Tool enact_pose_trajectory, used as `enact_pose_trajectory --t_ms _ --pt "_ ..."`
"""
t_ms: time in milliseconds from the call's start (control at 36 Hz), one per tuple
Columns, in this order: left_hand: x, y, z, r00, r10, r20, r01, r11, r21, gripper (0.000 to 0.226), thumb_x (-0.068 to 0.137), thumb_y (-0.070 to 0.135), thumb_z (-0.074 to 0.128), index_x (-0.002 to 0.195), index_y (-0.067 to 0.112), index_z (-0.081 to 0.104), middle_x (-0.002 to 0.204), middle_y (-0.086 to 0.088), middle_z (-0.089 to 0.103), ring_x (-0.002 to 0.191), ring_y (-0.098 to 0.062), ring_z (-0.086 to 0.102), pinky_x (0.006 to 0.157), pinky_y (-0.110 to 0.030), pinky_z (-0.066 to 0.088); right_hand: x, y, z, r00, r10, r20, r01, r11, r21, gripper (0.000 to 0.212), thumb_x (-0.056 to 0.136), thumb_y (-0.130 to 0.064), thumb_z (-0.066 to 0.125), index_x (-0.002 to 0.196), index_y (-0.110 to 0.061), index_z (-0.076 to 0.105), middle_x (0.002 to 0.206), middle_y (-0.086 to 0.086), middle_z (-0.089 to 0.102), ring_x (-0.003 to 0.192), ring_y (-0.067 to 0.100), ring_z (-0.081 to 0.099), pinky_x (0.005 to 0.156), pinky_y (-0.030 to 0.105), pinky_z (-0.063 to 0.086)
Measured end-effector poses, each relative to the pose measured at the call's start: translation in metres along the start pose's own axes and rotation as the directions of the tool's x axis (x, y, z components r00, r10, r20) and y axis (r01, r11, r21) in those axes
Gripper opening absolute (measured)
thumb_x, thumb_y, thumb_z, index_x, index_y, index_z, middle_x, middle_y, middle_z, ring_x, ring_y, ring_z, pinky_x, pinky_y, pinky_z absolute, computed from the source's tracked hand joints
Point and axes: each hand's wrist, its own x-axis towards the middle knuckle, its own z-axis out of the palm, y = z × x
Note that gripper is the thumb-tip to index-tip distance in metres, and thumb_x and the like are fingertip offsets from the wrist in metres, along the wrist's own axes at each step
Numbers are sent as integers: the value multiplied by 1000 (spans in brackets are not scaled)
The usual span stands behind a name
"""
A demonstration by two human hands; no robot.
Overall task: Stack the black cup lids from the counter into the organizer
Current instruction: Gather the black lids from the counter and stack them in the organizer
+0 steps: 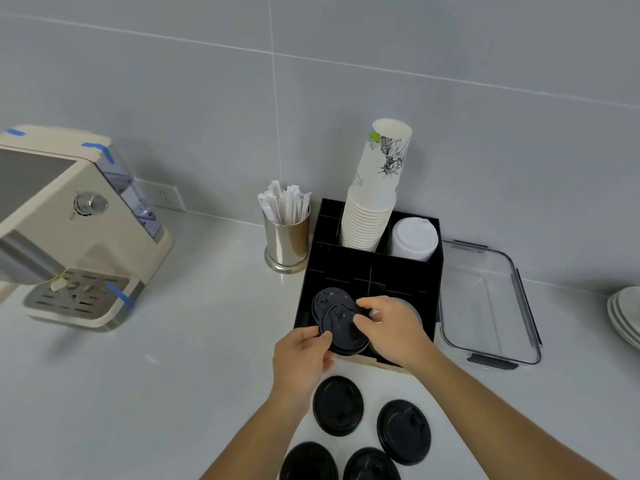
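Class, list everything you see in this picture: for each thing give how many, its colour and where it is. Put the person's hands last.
Loose lids: four, black, on the counter in front of the organizer.
Held lid: one, black, over the organizer's front left slot, above another lid already there.
Organizer: one, black, middle of the counter.
Paper cups: one stack, white with drawings, back of the organizer.
White lids: one stack, back right slot.
Metal holder: one, silver, left of the organizer, holding white wrapped sticks.
Coffee machine: one, cream, far left.
Container: one, clear, right of the organizer.
Plates: a stack, white, right edge.
Counter: white.
Left hand: grips the held lid.
Right hand: grips the same lid.
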Motion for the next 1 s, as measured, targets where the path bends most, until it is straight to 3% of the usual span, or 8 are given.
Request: enact_pose_trajectory --t_ms 111,194,306,444,667,778,889,1000 --pt "11 1 1 999 -10 -37 11 1000 21 12 86 14 71 95 6 71 78 -8 70 70 -18 65 74 -30 60 13 -3 6 998 -41 52 45 995 -85 48 89 -27 66 135 -18 56 135 -3 55 115 12 56 90 16 43" --pt "18 2 2 998 -23 -61 23 1000 9 9 85 13 71 89 5 73 74 -6 69 66 -16 64 69 -25 57 23 -1 10 993 -70 91 76 995 -67 57 84 -27 72 137 -15 53 138 0 53 122 15 53 105 28 44" --pt "25 3 3 996 -36 -86 34 999 -21 10 83 9 73 91 3 72 76 -11 71 64 -17 64 65 -24 56 33 2 14 986 -107 125 116 991 -71 71 78 -28 78 141 -14 48 141 0 50 125 14 50 106 26 41" --pt "30 6 8 995 -41 -96 37 999 -38 25 80 8 76 103 13 65 85 -7 72 75 -20 69 77 -34 60 40 9 21 975 -166 146 188 970 -152 81 74 -32 81 144 -14 43 146 -2 45 128 14 46 101 17 36" --pt "35 3 8 997 -32 -65 34 999 25 31 86 12 70 116 10 65 84 -7 74 75 -19 69 85 -39 59 50 7 25 961 -234 144 262 939 -224 84 76 -37 79 146 -12 40 150 -2 39 133 14 42 101 13 28" --pt "35 3 10 998 10 -54 -5 996 94 32 89 16 66 121 13 65 95 0 72 92 -20 68 93 -39 56 56 7 26 961 -248 125 272 932 -240 79 76 -38 79 143 -13 46 144 -3 45 128 15 47 100 16 35" --pt "34 5 11 998 62 -27 -57 987 150 27 93 14 56 85 34 73 80 6 71 82 -13 65 80 -24 51 61 4 27 955 -261 139 290 917 -272 72 79 -35 76 140 -13 47 143 -1 47 128 19 48 101 21 37" --pt "36 4 11 996 86 -6 -84 983 164 29 96 13 49 109 24 73 84 9 70 75 -6 60 74 -14 47 63 0 28 958 -239 161 278 914 -295 72 82 -34 74 143 -12 44 149 4 44 134 20 44 108 24 34"
